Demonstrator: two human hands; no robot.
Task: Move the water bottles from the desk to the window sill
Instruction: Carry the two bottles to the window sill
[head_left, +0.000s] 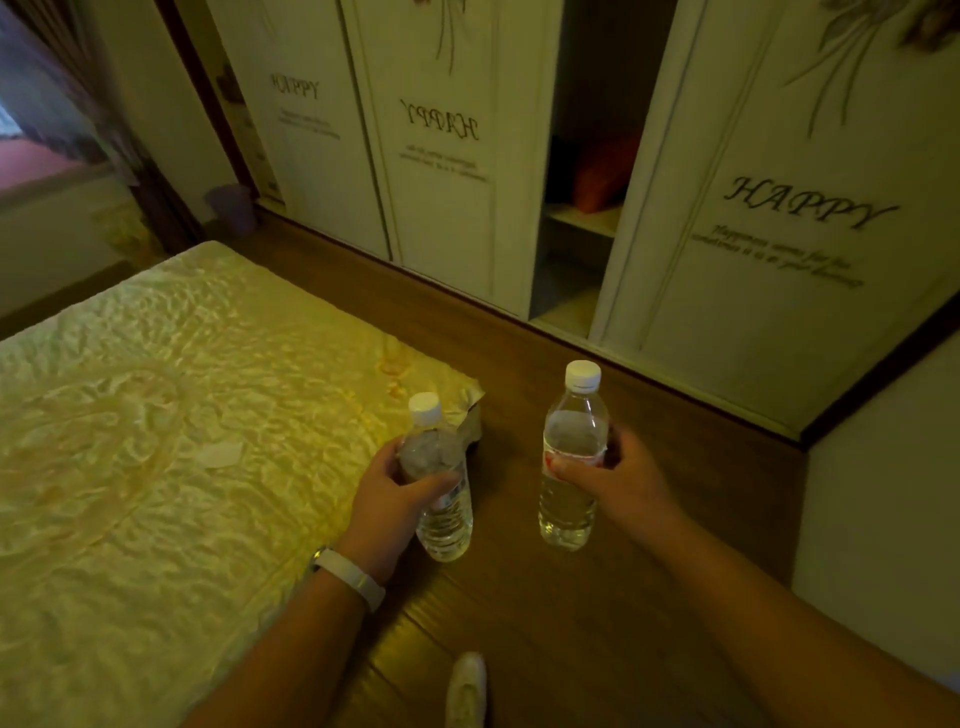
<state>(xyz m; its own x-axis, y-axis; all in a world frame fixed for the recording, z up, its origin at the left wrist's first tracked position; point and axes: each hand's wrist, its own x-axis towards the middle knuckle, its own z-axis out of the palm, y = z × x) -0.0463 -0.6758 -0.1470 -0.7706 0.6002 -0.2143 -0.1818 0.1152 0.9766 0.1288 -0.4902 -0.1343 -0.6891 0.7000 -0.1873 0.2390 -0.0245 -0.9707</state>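
Bed (156, 441), yellow quilted cover: fills the left, its near corner ending just beside the left hand (395, 493).
Wardrobe (779, 208): sliding doors along the far side, one gap open.
Wooden floor (597, 597): a bare strip between the bed edge and the wardrobe, running toward the window (31, 130) at far left.
Left hand: fingers curled round the left bottle (444, 514), upright by the bed corner.
Right hand (618, 478): grips the right bottle (571, 467), upright above the floor.
The bottles are apart, both capped.
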